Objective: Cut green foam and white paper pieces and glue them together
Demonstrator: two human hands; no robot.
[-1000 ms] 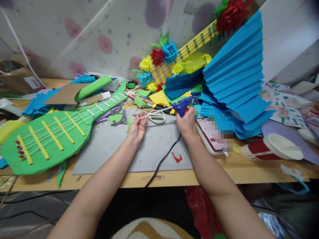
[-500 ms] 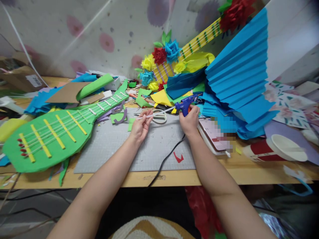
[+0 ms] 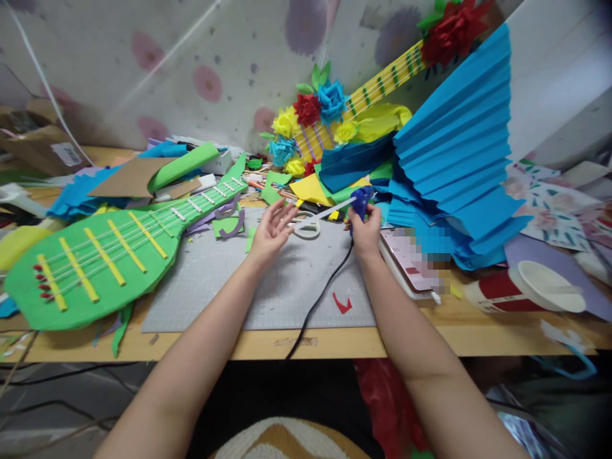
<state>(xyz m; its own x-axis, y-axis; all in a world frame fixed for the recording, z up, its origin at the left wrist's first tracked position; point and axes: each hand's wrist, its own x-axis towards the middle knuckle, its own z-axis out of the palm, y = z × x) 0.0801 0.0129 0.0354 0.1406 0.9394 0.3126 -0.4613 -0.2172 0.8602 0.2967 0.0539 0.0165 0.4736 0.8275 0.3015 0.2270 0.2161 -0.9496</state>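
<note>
Whitish wall (image 3: 182, 108) with pink and purple blooms backs your wooden table (image 3: 335, 347), which is crowded along its rear edge. Far left, toward the back corner: brown paper bag (image 3: 41, 146) with a white label. Next, your green paper instrument (image 3: 90, 261) lies along the left end, yellow strips and white strings on it, neck angled up toward the back edge. Behind it, brown cardboard (image 3: 129, 177) and a green roll (image 3: 184, 167).

Grey cutting mat (image 3: 205, 280) covers the middle up near the front edge. Your left hand (image 3: 272, 233) is above it, palm turned up, fingers loosely spread, gripping nothing; white stick (image 3: 325, 215) ends just beside its fingertips, contact can't be told. Pale-handled scissors (image 3: 310, 233) sit under the stick. Yellow guitar (image 3: 385, 80) with paper flowers leans at the wall behind. Red scrap (image 3: 342, 305) lies near the mat's front edge.

Your right hand (image 3: 366, 231) is curled around the blue glue gun (image 3: 361, 201), held over the mat's back right corner; the stick meets the gun. Black cord (image 3: 318, 303) drops over the front edge.

Further right: phone (image 3: 406, 258), pleated blue paper (image 3: 454, 146), then a red-banded cup (image 3: 509, 290) near the right end.
</note>
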